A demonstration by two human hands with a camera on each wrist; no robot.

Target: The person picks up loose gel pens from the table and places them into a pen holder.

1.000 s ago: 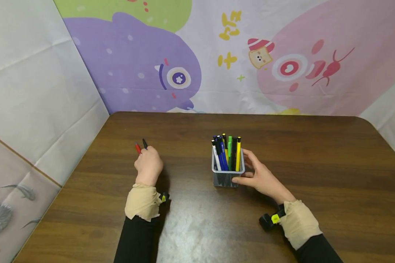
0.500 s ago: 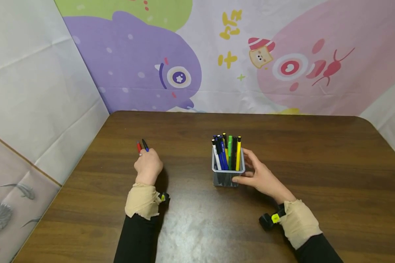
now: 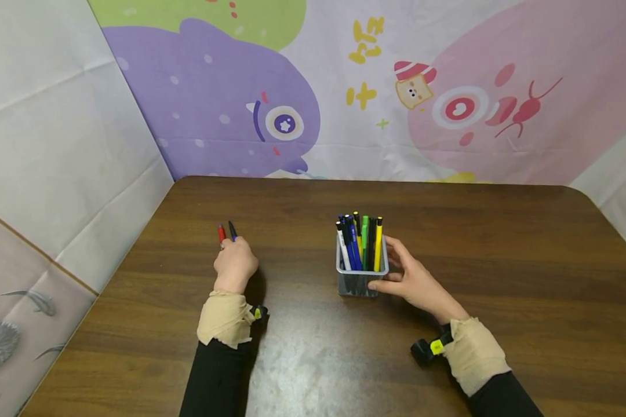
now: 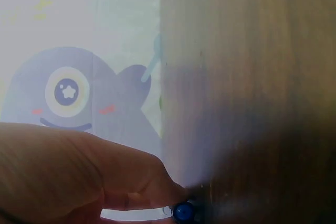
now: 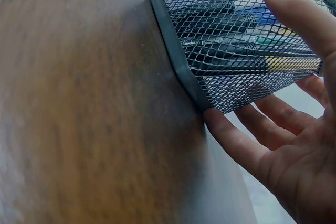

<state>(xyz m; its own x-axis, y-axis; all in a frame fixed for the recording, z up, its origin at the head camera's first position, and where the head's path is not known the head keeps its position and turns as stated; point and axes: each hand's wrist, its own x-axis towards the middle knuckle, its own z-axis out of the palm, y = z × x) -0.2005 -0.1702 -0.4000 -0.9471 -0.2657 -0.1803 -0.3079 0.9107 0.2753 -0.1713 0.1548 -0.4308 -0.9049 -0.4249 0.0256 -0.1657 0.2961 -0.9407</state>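
Note:
A mesh pen holder (image 3: pixel 357 284) stands upright on the table, packed with several pens and markers in white, blue, green, black and yellow. My right hand (image 3: pixel 417 284) grips its right side, thumb across the front mesh and fingers around the side and base, as the right wrist view shows. To the left, my left hand (image 3: pixel 235 265) is low over the table with curled fingers. In the left wrist view, thumb and finger pinch a pen (image 4: pixel 184 212) with a blue round end. Past the knuckles a dark-tipped pen (image 3: pixel 232 230) and a red pen (image 3: pixel 221 233) stick out, their lower parts hidden.
The brown wooden table (image 3: pixel 313 359) has rounded far corners. Behind it hangs a cloth backdrop (image 3: pixel 339 145) with cartoon figures, and a pale cloth (image 3: pixel 62 145) covers the left side. A wrist camera (image 3: pixel 422 351) sits close to the tabletop beside the right forearm.
The red and dark-tipped pens have shifted slightly to the right and turned more upright, and the left hand has moved back a little. The right hand and pen holder have stayed still.

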